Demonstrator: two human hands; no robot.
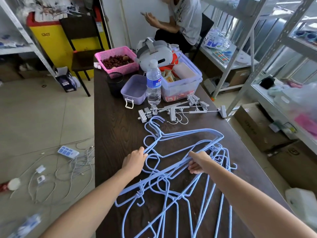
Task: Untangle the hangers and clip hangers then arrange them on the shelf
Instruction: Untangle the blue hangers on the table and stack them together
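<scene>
Dark table: two hands gripping tangled blue hangers.

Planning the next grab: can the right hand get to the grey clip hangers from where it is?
Probably yes, once it lets go: the right hand grips blue hangers, and only bare table lies before the clip hangers.

Clip hangers lie behind the tangled hangers, before the bottle.
</scene>
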